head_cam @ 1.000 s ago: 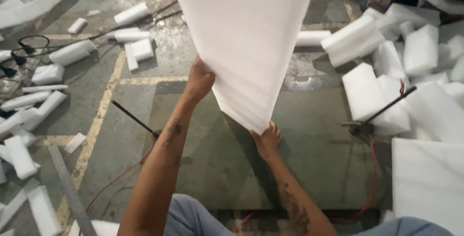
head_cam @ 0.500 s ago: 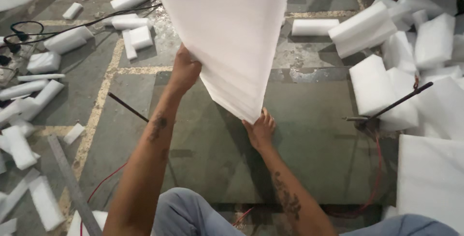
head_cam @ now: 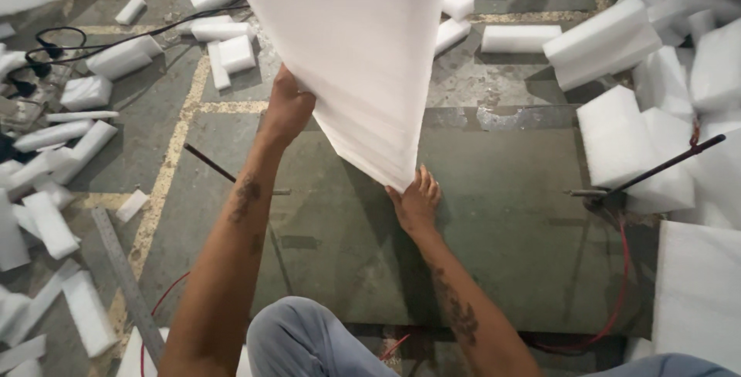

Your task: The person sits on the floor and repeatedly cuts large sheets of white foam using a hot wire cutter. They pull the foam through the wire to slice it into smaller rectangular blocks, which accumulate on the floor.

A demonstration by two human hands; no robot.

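A large white foam sheet (head_cam: 355, 53) stands tilted on one corner above a dark green board (head_cam: 494, 253) on the floor. My left hand (head_cam: 287, 107) grips the sheet's left edge, fingers wrapped behind it. My right hand (head_cam: 417, 201) is at the sheet's lowest corner, fingers closed on it just above the board. The upper part of the sheet runs out of view at the top.
White foam offcuts (head_cam: 224, 53) lie scattered at the left and back, and bigger foam blocks (head_cam: 625, 145) pile at the right. A metal ruler (head_cam: 123, 284) lies at lower left. Black cables (head_cam: 54, 41) and a red wire (head_cam: 621, 269) cross the floor. A thin dark rod (head_cam: 664, 165) slants at right.
The camera view has shifted slightly downward over the scene. The sheet and both hands keep their grips, with the sheet's corner staying just over the board.
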